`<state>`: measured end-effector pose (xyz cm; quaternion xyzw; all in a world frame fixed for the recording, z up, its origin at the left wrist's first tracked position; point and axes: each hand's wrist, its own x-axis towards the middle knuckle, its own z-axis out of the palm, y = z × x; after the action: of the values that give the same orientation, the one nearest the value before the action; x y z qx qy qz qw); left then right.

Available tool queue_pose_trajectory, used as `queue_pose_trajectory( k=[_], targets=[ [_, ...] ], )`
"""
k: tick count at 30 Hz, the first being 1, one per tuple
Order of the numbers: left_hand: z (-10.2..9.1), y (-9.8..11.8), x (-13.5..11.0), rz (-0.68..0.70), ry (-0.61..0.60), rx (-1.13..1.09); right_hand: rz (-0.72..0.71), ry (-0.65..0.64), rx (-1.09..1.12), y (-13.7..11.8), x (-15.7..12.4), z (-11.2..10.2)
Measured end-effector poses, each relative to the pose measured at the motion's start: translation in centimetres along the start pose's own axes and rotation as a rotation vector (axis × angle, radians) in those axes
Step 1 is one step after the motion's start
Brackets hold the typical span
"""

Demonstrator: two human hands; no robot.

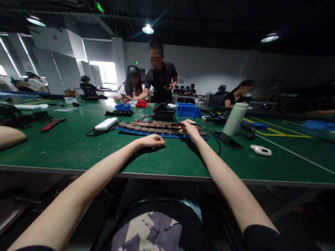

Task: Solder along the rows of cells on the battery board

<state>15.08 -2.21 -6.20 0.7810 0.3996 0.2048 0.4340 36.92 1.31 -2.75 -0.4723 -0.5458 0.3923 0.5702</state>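
Observation:
My right hand (190,129) is closed around what looks like a soldering iron (177,124), slim and black. Its tip points left over a long blue rack (146,131) lined with rows of thin, copper-coloured strips. A black cable (219,141) trails from the iron's back end and curves down onto the table to the right. Just in front of the rack, my left hand (153,141) rests with its fingers curled in; whatever they hold, if anything, is hidden.
On the green table (86,153) lie a white power bank (106,124), red-handled pliers (53,124), a phone (229,141) and a white oval case (261,150). A pale green bottle (236,119) stands on the right. Behind are a blue bin (188,110) and several people.

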Motion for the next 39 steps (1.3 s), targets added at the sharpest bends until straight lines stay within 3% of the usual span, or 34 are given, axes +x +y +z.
queue_pose_trajectory(
  k=[39],
  targets=[
    [-0.03, 0.10, -0.04, 0.002, 0.002, 0.014, -0.015, -0.001, -0.040, -0.34, -0.32, -0.01]
  ],
)
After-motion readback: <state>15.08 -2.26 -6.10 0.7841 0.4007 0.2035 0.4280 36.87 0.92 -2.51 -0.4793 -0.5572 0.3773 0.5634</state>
